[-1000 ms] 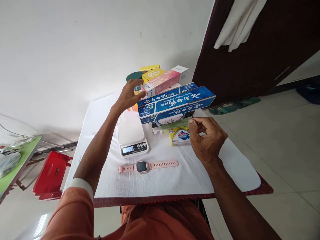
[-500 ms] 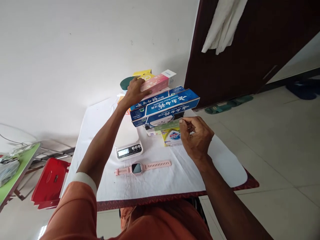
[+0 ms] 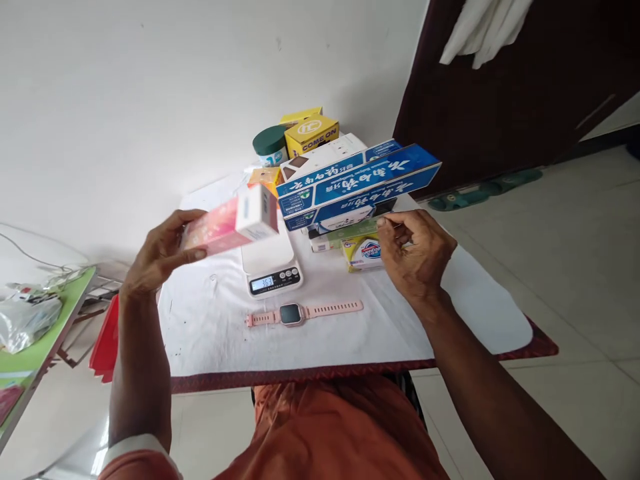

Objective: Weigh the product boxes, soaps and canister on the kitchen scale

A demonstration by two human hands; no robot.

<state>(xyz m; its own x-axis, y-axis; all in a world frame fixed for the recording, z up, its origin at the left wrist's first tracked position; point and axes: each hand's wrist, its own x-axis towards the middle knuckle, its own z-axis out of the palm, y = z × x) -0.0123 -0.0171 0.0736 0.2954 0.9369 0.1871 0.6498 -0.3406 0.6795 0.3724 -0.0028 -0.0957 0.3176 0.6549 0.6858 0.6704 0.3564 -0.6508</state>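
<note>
"How many hands have you got out there?"

"Two: my left hand (image 3: 163,250) and my right hand (image 3: 420,259)."

"And boxes on the desk side?"

"I count one pink box (image 3: 225,223), one green box (image 3: 345,233), one yellow-and-white soap box (image 3: 363,253), one orange box (image 3: 265,177), one white box with brown squares (image 3: 330,155), two yellow boxes (image 3: 313,133), and, as far as I can make out, two blue toothpaste boxes (image 3: 360,175). Nine I can tell apart; several are partly covered."

"Any jars?"

"Just one green-lidded jar (image 3: 270,143)."

"Scales? Watches?"

"One digital scale (image 3: 267,257), one pink watch (image 3: 291,314)."

"Slippers by the door?"

"I make it two green slippers (image 3: 515,179)"
</note>
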